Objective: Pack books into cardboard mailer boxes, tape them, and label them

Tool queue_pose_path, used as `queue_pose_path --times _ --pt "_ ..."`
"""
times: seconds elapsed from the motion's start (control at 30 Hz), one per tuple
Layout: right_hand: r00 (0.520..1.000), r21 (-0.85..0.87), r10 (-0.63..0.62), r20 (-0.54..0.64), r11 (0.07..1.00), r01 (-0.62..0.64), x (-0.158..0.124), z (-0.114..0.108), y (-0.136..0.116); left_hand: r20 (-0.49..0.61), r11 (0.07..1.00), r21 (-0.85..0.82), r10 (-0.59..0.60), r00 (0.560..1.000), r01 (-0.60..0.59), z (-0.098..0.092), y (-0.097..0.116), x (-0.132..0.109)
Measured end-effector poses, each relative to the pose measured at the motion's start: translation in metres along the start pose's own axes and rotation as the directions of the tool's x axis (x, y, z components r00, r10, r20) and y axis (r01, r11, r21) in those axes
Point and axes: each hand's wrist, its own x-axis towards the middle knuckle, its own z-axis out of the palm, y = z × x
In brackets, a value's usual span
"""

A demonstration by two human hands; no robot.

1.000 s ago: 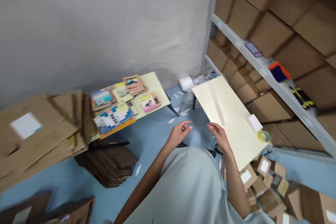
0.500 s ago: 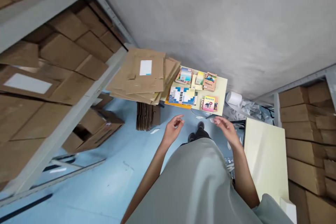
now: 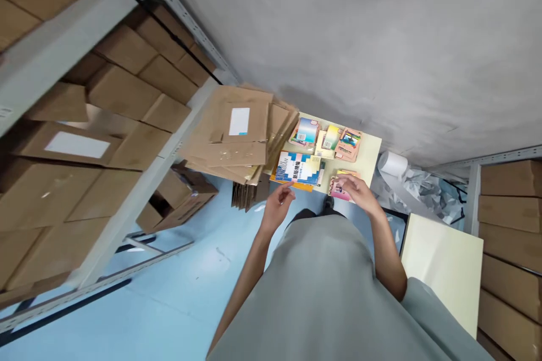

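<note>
My left hand (image 3: 277, 207) hovers just in front of the pale table (image 3: 369, 157), fingers loosely bent and apart, holding nothing. Nearest to it lies a blue and white book (image 3: 298, 167) on top of an orange one (image 3: 304, 186). Over the table's front edge, my right hand (image 3: 356, 192) is open and partly covers a small pink and yellow book stack (image 3: 339, 187); whether it touches the stack I cannot tell. Behind are small books: one with a blue cover (image 3: 305, 130), a yellow-green one (image 3: 331, 137) and a salmon-coloured one (image 3: 349, 145).
Flattened cardboard (image 3: 212, 149) is piled at the table's left end. Shelving with cardboard boxes (image 3: 122, 93) stands on the left, more boxes (image 3: 508, 211) on the right. A white paper roll (image 3: 393, 164) lies by crumpled paper (image 3: 432, 192). A second pale table (image 3: 442, 271) is at right.
I have come closer to the table with the books. My right hand has moved from in front of the table to over the pink and yellow stack; my left hand is nearer the blue book.
</note>
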Motion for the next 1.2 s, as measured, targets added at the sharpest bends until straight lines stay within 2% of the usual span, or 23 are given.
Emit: queue_pose_path --times 0.13,0.23,0.37,0.47,0.6,0.73,0.87,1.07,1.2 --pt "0.980 -0.019 0.079 -0.181 0.996 -0.084 0.013 -0.044 0.039 0.176 0.999 0.020 -0.029 0.984 0.026 0.044 -0.014 0.040" --pt "0.944 0.001 0.214 -0.251 0.975 -0.221 0.015 -0.061 0.071 0.332 0.997 0.052 -0.065 0.941 0.051 0.081 -0.030 0.069" --pt "0.876 0.059 0.369 -0.310 0.927 -0.370 0.018 -0.049 0.105 0.470 0.970 0.222 -0.199 0.860 0.103 0.124 -0.054 0.099" --pt "0.832 0.066 0.406 -0.377 0.908 -0.413 0.023 -0.030 0.123 0.530 0.949 0.296 -0.261 0.807 0.112 0.149 -0.069 0.111" --pt "0.780 0.037 0.406 -0.476 0.896 -0.443 0.025 -0.011 0.140 0.569 0.945 0.311 -0.273 0.776 0.104 0.169 -0.083 0.116" --pt "0.752 0.031 0.382 -0.537 0.900 -0.435 0.017 0.003 0.149 0.575 0.943 0.314 -0.279 0.769 0.108 0.173 -0.092 0.112" --pt "0.739 0.063 0.388 -0.550 0.902 -0.427 0.006 0.011 0.154 0.574 0.951 0.281 -0.271 0.772 0.125 0.168 -0.096 0.102" --pt "0.723 0.143 0.394 -0.568 0.912 -0.385 -0.011 0.023 0.146 0.612 0.975 0.170 -0.219 0.760 0.144 0.142 -0.088 0.093" --pt "0.695 0.205 0.396 -0.600 0.916 -0.346 -0.037 0.038 0.137 0.673 0.982 0.136 -0.187 0.716 0.129 0.122 -0.081 0.083"
